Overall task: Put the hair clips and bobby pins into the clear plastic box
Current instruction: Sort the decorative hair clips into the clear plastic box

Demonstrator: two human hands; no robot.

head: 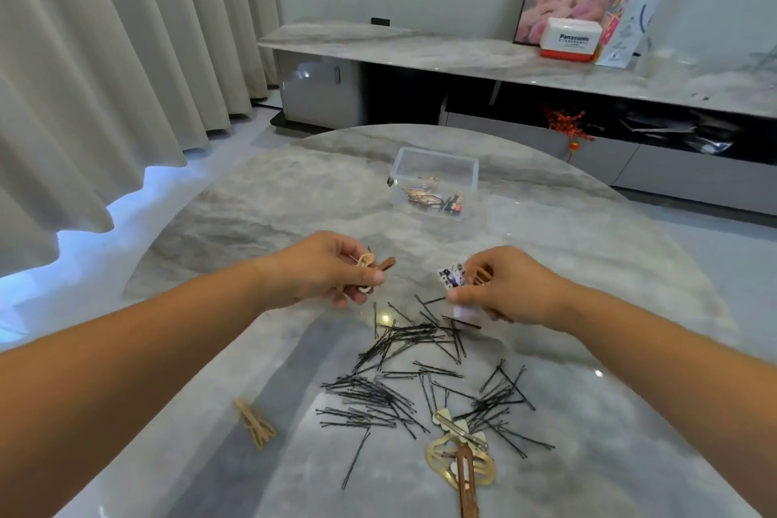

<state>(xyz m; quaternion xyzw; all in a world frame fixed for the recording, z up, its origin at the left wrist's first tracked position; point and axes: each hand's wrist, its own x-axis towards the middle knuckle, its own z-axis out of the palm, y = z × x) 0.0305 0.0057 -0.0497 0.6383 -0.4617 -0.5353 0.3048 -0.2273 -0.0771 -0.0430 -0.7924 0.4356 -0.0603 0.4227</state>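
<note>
Nearest on the marble table (252, 198) lie a gold clip (460, 463) with a brown clip across it, a tan clip (255, 424) to the left, and a scatter of black pins (414, 374). Just beyond the pins, the left hand (323, 269) pinches small beige and brown clips (372, 265), while the right hand (504, 286) grips a patterned clip (452, 277). Farther off stands the open box (435, 181), a few clips already inside.

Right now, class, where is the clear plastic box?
In the head view, the clear plastic box sits on the far middle of the marble table, beyond both hands, with a few clips already inside.
</note>
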